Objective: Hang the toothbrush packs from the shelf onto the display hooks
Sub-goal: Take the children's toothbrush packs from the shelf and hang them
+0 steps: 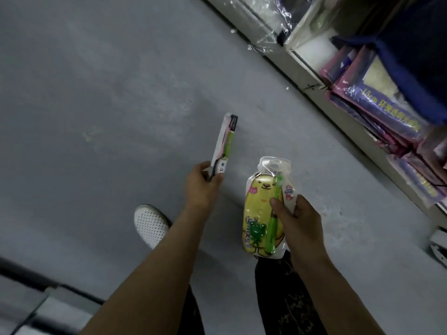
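With a slim green-handled toothbrush pack (pixel 223 146) pinched in the left hand (pixel 202 187) grip and a yellow bear-printed child's toothbrush pack (pixel 262 213) held in the right hand (pixel 298 217), both are picked up over the floor, so the next move likely calls for finding hooks, unseen here.

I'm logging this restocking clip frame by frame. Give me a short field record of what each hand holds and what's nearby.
left hand: grips slim toothbrush pack by its lower end
right hand: holds yellow kids' toothbrush pack, thumb on its front
hang hole: at top of yellow pack, free
shelf: upper right, holds purple packets
display hooks: not in view
floor: grey, white shoe on it
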